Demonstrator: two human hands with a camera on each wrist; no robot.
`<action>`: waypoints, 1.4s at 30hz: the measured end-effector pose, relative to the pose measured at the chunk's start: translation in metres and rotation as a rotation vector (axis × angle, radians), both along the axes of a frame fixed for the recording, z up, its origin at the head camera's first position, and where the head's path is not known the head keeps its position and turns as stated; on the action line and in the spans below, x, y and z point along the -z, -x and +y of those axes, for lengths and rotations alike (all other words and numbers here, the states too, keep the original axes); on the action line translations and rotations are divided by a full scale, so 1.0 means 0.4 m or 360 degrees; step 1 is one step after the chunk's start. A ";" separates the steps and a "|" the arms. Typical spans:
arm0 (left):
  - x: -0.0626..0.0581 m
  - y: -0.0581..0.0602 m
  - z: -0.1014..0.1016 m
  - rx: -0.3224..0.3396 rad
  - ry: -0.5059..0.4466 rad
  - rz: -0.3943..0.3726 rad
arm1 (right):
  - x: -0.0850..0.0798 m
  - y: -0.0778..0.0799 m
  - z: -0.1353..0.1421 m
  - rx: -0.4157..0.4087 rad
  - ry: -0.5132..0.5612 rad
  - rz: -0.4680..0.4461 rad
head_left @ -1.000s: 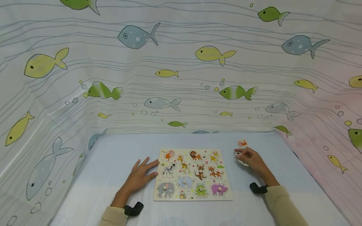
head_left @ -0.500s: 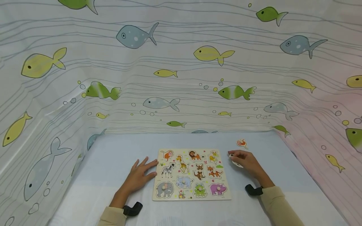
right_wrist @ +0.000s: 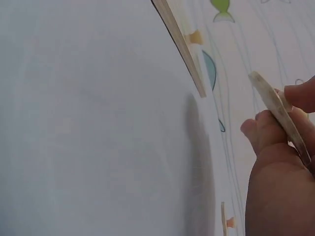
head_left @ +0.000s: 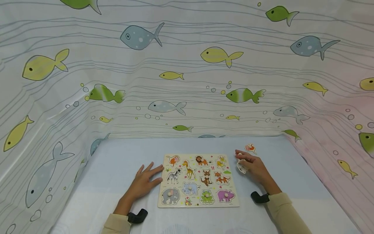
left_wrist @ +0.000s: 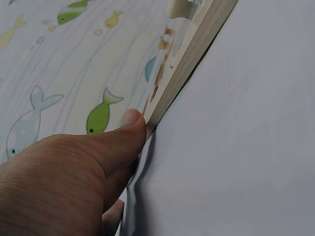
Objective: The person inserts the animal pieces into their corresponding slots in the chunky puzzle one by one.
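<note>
On the table lies a wooden peg puzzle board (head_left: pixel 181 171) printed with animals; the elephant, rhino, frog and hippo spots show pegs. My left hand (head_left: pixel 145 182) rests beside the board with fingers spread, touching its left edge; in the left wrist view the thumb (left_wrist: pixel 132 118) meets the edge. Off the board's right side, my right hand (head_left: pixel 255 167) pinches a white puzzle piece (head_left: pixel 242 166) with dark stripe-like markings. In the right wrist view this puzzle piece (right_wrist: pixel 275 109) is seen edge-on, between thumb and fingers, above the table.
A loose orange monkey piece (head_left: pixel 250 148) lies on the table just beyond my right hand. The pale blue-white cloth (head_left: pixel 131 149) covers the table. Fish-patterned fabric (head_left: pixel 187 94) rises behind and at both sides. Black wrist mounts (head_left: pixel 138 216) sit on both wrists.
My right hand has moved left toward the board with the puzzle piece and turned it so that more of its face shows. The left hand keeps its place at the board's edge.
</note>
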State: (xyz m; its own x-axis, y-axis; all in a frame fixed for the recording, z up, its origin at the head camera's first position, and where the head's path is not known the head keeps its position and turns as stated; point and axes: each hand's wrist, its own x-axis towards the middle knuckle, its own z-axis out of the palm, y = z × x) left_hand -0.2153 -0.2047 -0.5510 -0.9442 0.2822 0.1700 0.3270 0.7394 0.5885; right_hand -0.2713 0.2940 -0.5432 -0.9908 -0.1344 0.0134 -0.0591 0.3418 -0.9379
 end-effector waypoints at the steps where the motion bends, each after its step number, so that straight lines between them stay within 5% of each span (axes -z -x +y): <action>1: 0.000 0.000 0.000 0.0002 0.0003 -0.0001 | -0.001 -0.001 0.000 -0.0037 0.0059 0.0000; 7: -0.001 0.002 -0.002 0.0008 0.0003 -0.0009 | -0.003 -0.007 -0.004 -0.0222 0.0394 -0.0032; 14: -0.005 0.002 -0.003 0.0003 -0.0013 -0.0052 | 0.001 -0.006 -0.017 -0.0358 0.0459 -0.0034; 22: -0.004 0.000 -0.003 0.0004 -0.0011 0.0003 | -0.013 -0.012 -0.047 -0.0315 0.0253 -0.0100; 31: -0.002 -0.002 0.000 0.0007 -0.0025 0.0049 | -0.025 -0.012 -0.094 -0.0271 0.0389 -0.0228; 42: -0.008 -0.001 -0.002 0.0010 -0.0015 -0.0070 | -0.023 -0.016 -0.138 -0.0241 0.0416 -0.0253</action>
